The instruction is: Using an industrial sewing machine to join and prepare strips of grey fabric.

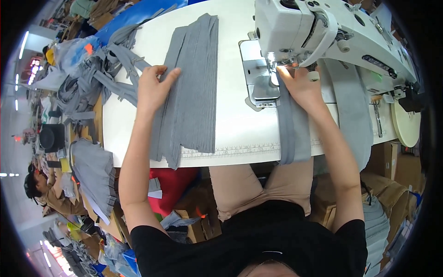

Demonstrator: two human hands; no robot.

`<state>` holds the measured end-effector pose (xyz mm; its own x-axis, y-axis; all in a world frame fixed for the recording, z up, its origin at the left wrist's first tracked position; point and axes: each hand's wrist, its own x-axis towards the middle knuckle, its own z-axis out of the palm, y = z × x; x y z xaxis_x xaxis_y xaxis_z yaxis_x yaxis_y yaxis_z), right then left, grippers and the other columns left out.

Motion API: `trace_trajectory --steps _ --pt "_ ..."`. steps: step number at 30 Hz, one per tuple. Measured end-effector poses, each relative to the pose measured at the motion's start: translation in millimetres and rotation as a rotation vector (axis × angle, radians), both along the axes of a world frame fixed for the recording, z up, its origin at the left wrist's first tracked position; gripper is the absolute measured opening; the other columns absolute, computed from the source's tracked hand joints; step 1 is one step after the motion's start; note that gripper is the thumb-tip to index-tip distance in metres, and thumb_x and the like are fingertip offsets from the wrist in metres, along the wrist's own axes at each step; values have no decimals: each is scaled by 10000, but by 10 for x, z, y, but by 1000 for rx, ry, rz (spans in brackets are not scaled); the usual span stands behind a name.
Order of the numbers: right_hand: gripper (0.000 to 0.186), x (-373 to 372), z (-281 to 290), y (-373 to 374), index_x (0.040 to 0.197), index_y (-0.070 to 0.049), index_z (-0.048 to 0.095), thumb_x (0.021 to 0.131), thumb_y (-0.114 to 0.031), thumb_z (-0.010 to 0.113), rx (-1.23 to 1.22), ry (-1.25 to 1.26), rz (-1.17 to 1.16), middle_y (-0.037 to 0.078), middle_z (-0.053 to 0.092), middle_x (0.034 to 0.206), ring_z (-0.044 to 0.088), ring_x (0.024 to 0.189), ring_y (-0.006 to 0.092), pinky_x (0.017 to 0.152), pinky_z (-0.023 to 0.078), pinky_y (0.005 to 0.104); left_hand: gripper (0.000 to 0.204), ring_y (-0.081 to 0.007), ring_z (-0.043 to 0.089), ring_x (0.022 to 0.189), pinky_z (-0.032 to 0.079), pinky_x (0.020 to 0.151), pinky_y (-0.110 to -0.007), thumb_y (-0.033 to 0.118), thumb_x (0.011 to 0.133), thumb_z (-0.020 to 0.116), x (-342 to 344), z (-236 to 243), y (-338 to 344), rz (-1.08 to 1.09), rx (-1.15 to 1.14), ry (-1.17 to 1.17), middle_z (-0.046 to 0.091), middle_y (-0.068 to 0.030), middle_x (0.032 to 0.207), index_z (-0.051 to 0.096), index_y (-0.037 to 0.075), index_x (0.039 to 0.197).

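Observation:
My left hand (156, 87) rests at the left edge of a neat stack of long grey fabric strips (196, 92), its thumb and fingers apart. At the sewing machine (300, 27), my right hand (303, 87) grips a grey fabric strip (294, 134) close to the presser foot. That strip runs toward me and hangs over the table's front edge. Part of my right fingers is hidden under the machine head. Beside the needle area sits a shiny metal plate (266, 87).
Grey zipper-like strips (115, 74) lie tangled off the table's left side. A wide grey band (353, 106) drapes over the front edge at the right, near tweezers (379, 120). A ruler tape (244, 150) follows the white table's front edge. Another person (50, 184) sits far left.

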<state>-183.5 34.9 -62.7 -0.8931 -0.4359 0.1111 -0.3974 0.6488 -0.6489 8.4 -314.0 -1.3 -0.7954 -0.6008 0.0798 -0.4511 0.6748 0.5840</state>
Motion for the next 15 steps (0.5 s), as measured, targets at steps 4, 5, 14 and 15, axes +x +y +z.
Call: trace_trajectory --steps 4,5,14,15 --pt "484 265 487 101 1293 -79 699 940 -409 674 265 186 59 277 599 1280 487 1288 389 1058 407 505 563 -311 662 1027 512 938 -416 441 873 785 118 -74 107 87 -288 29 678 -192 1098 720 -36 1166" --pt "465 319 557 141 1273 -61 700 933 -378 681 266 317 83 263 604 1277 519 1248 382 1035 415 500 544 -316 660 1036 510 940 -416 417 871 787 132 -89 97 103 -242 31 680 -192 1104 720 -34 1167" --pt "374 782 825 406 1185 -33 666 873 -226 740 51 399 171 161 632 1229 576 1144 352 966 426 467 453 -327 658 1026 515 904 -418 315 851 802 137 -172 168 120 -286 135 688 -153 1103 732 -5 1165" --pt "370 806 829 413 1181 -38 659 868 -214 746 35 406 188 148 634 1228 576 1141 345 966 428 458 434 -319 656 1016 515 893 -415 297 841 812 135 -176 189 126 -304 162 688 -143 1101 740 10 1158"
